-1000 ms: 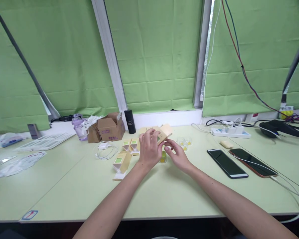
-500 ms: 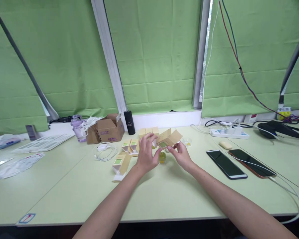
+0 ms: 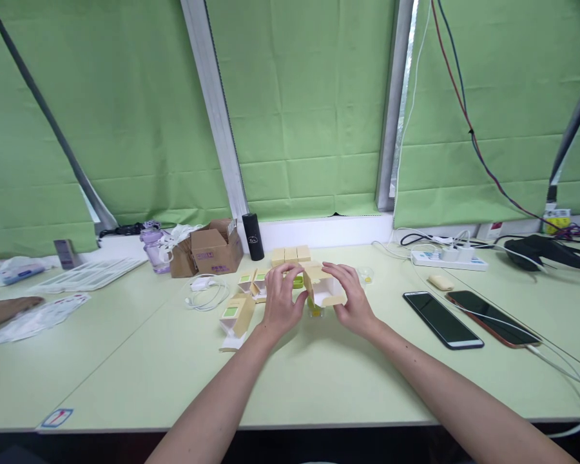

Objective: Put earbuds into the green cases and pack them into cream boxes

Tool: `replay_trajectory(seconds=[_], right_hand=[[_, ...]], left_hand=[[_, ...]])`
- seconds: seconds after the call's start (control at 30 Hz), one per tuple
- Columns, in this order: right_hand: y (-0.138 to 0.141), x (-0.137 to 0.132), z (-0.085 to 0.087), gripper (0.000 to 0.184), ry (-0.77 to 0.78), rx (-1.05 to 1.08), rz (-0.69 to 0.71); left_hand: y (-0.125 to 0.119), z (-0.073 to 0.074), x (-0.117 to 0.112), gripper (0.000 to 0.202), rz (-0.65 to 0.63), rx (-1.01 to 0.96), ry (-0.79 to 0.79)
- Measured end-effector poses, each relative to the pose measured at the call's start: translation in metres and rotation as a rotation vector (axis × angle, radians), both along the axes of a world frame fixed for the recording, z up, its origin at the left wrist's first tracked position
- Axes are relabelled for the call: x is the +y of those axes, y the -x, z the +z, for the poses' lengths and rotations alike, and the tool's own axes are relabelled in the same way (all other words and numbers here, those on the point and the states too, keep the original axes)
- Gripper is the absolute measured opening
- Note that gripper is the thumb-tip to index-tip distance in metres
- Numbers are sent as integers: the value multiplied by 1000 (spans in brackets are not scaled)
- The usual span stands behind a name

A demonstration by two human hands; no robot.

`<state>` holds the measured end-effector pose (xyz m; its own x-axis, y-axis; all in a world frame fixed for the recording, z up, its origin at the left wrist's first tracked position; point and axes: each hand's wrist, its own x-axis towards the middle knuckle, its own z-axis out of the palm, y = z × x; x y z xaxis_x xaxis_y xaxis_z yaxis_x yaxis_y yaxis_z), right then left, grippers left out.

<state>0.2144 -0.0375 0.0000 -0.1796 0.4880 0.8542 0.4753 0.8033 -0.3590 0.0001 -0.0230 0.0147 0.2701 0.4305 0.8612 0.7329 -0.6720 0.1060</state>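
Pale green table (image 3: 319, 380), green blinds (image 3: 299, 109) behind: left hand (image 3: 281, 301) and right hand (image 3: 352, 303), each grip clamped on an open kraft carton (image 3: 323, 290) mid-table, just above a small jar (image 3: 314, 310). Squeezing too hard could crease its flaps or tip the jar.

The carton (image 3: 326, 290) hides most of the small jar (image 3: 314, 310); the left edge crops another person's hand (image 3: 6, 310).
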Motion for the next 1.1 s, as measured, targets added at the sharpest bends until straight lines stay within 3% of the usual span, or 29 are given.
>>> replay_trajectory(seconds=[0.2,0.4,0.67,0.87,1.1], right_hand=[[0,-1,-9,63,-58,-94,-89],[1,1,-9,67,-102,-63,-98],[1,4,-10,55,-65,-74,-140],[1,4,-11,53,-45,-101,-134],[1,5,-12,52,-58,-96,-146]], left_hand=[[0,-5,1,42,1,6,-49],[-1,-9,1,44,-36,-11,-132],[-2,-9,-3,41,-70,-8,-182],[-3,-8,-6,45,-77,-61,-47],[-5,-1,-12,57,-215,-162,16]])
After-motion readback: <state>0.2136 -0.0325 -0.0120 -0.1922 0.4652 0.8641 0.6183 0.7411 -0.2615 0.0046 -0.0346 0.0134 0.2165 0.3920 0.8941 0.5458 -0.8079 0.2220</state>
